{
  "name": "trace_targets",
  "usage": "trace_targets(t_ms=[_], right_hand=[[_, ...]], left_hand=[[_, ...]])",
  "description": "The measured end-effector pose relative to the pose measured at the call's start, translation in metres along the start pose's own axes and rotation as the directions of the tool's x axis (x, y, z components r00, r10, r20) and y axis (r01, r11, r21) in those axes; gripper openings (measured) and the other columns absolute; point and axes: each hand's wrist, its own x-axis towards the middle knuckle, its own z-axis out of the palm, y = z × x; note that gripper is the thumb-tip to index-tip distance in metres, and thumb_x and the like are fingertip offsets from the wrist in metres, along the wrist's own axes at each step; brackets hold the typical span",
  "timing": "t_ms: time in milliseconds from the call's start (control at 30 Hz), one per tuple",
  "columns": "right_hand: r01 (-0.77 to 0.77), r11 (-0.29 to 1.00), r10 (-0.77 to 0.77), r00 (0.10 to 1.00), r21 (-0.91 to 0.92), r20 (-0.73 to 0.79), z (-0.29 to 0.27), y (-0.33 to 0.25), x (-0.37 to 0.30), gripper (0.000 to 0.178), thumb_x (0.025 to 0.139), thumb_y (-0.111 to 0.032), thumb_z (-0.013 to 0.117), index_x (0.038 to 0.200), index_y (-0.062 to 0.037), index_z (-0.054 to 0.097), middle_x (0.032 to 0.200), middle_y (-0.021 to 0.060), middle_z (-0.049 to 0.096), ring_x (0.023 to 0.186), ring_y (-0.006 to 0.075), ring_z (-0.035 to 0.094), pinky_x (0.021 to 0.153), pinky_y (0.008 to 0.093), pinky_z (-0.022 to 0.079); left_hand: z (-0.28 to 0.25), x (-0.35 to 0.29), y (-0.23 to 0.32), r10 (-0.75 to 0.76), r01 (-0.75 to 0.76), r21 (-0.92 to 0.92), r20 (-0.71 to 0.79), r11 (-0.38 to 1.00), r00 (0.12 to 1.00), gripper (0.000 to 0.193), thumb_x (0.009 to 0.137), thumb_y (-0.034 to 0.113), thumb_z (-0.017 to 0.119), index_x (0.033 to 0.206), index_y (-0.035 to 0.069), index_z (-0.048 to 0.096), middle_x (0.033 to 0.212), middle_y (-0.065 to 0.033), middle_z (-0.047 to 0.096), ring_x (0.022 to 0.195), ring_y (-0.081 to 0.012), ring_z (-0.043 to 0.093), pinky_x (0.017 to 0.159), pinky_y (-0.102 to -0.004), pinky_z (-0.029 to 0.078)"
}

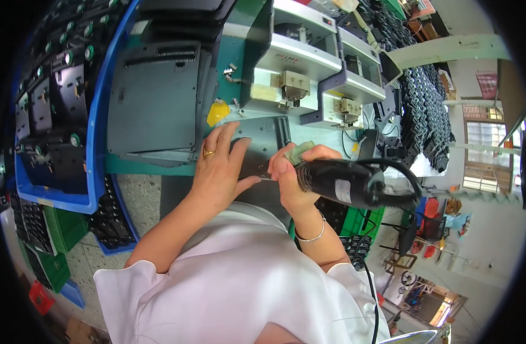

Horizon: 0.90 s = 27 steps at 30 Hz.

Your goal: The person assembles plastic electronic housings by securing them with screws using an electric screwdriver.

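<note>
My right hand (292, 180) is wrapped around a black electric screwdriver (346, 182), with a piece of greenish cloth (299, 152) between hand and tool. The driver lies sideways, and its thin bit points left toward my left thumb. My left hand (217, 169), wearing a ring, rests with fingers apart on a dark flat panel (264, 136) at the bench's near edge. Where the bit's tip meets the panel is too small to make out. A yellow piece (218, 113) lies just beyond my left fingertips, near some small metal parts (231, 73).
Two box-shaped bench machines (294, 64) (357, 71) stand beyond the panel. Dark panels (154, 97) are stacked to the left, beside a blue crate (94, 172) of black parts. Black parts (426, 109) pile up at the far right. A cable (370, 286) hangs by my right arm.
</note>
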Motion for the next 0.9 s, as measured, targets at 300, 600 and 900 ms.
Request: trace_targets(t_ms=[300,600,900], right_hand=[[0.044,0.897,0.113,0.94,0.44,-0.323,-0.044,-0.048,0.014,0.033,0.088,-0.005,0.055,0.116,-0.0171,0.042,0.063,-0.0023,0.04,0.054,0.0105,0.041,0.053,0.0293,0.039],[0.269,0.68,0.077,0.899,0.682,-0.431,-0.122,-0.055,0.036,0.034,0.089,-0.006,0.051,0.121,-0.016,0.044,0.065,-0.0022,0.044,0.058,0.0096,0.041,0.056,0.027,0.037],[-0.114,0.69,0.249,0.965,0.715,-0.086,-0.066,-0.043,0.055,0.046,0.085,0.0,0.057,0.127,-0.0091,0.043,0.073,0.0034,0.053,0.057,0.0125,0.05,0.056,0.0302,0.047]], left_hand=[[-0.011,0.0,0.003,-0.001,-0.001,0.069,0.033,0.998,0.999,0.081,0.058,0.03,0.088,0.126,0.005,0.051,0.137,-0.0248,0.035,0.133,-0.043,0.032,0.109,-0.0496,0.032],[-0.062,-0.038,0.054,0.133,-0.112,0.125,-0.177,0.986,0.975,0.085,0.056,0.042,0.087,0.125,0.006,0.05,0.133,-0.0251,0.04,0.122,-0.0425,0.043,0.1,-0.0519,0.037],[-0.14,-0.029,0.045,-0.094,0.372,0.299,-0.656,0.879,0.749,0.081,0.064,0.037,0.081,0.13,0.004,0.048,0.135,-0.021,0.048,0.12,-0.0382,0.047,0.102,-0.0478,0.035]])
